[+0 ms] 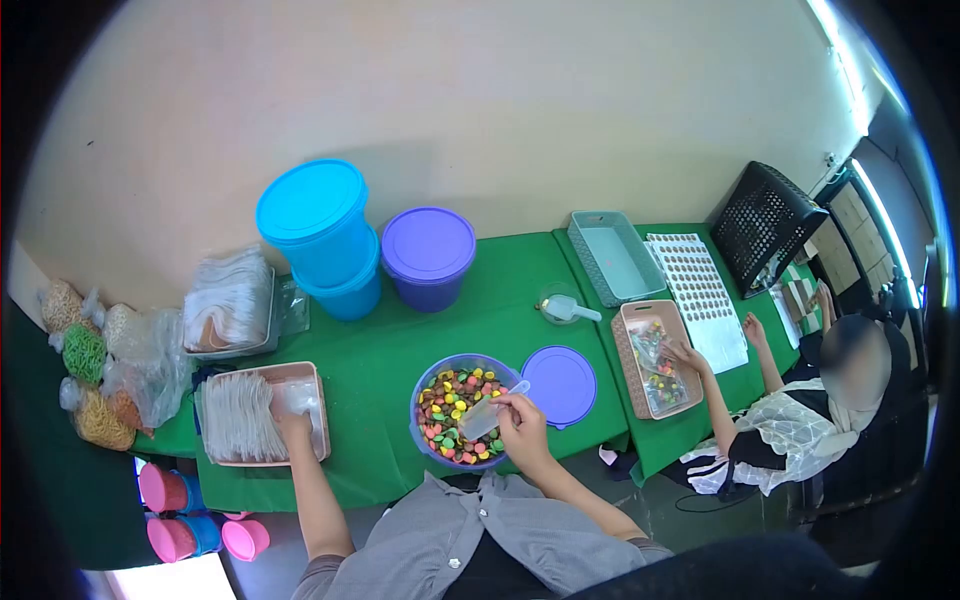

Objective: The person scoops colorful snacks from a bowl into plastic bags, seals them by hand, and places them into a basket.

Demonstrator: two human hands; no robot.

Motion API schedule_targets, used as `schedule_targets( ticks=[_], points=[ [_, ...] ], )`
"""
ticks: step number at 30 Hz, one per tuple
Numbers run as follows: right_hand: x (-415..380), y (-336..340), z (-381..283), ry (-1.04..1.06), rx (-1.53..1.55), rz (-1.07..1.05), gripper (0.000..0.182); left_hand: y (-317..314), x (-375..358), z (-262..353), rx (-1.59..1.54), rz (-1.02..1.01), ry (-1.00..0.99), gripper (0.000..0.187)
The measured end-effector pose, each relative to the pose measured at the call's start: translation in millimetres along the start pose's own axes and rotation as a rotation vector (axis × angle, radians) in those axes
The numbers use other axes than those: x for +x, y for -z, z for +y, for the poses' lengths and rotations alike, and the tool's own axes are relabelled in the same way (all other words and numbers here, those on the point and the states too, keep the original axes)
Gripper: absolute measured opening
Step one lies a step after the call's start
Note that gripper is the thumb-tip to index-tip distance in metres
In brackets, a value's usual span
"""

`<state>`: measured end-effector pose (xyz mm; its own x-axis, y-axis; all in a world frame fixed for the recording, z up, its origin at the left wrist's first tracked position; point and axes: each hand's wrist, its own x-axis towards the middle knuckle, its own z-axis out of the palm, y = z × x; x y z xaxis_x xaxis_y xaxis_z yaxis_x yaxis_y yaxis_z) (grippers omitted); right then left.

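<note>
1. Two bare hands work over a green cloth [375,425], well apart from each other.
2. Right hand [524,440]: fingers closed on a clear scoop [480,420], its handle end jutting past them at upper right.
3. Left hand [291,428]: reaches into the right part of a peach basket [322,410], just beside a row of pale packets [240,420]. Fingertips unclear; cannot tell whether they grip anything.
4. Scoop position: its bowl is tilted low over a purple tub [414,415], at the small round pieces [450,397] inside. Colours: yellow, brown, green, pink-red.
5. Purple lid [558,387]: flat on the cloth, immediately right of the tub.
6. Behind the tub: a lidded purple tub [428,245], beside two stacked blue tubs [312,205].
7. Far left: filled clear bags [85,352], near a container of white packets [228,295].
8. Right of the lid, further back: a small clear bowl with a second scoop [570,309].
9. Right end: a co-worker [775,440] has one hand at a second peach basket [622,345] of filled packets. Behind it stand a grey-green basket [613,262] and a sheet with rows of brown rounds [690,270].
</note>
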<state>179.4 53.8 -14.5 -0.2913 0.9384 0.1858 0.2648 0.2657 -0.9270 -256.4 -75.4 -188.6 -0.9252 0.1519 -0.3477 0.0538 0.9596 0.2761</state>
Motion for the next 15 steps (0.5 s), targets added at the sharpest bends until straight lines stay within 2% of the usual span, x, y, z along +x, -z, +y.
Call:
schedule_targets(
  ticks=[1,2,4,9,15],
  points=[
    [0.4,2.5,-7.0,-0.021,0.022,-0.011,0.014,-8.0,0.7,4.3,0.015,0.048,-0.015,0.060],
    [1.1,4.4,-8.5,-0.022,0.016,-0.010,0.014,-15.2,-0.3,3.9,0.013,0.042,-0.017,0.060],
    [1.0,4.3,-9.9,-0.052,-0.006,-0.020,0.015,-7.0,-27.9,11.0,-0.819,0.053,-0.019,0.051],
    [0.3,-3.8,2.5,-0.070,-0.048,-0.051,0.015,2.7,-37.8,-7.7,-0.540,0.122,-0.119,0.055],
    [2.2,-8.6,2.1,0.081,-0.065,-0.045,0.016,5.1,-40.1,-16.6,-0.093,0.180,-0.310,0.061]
  ],
)
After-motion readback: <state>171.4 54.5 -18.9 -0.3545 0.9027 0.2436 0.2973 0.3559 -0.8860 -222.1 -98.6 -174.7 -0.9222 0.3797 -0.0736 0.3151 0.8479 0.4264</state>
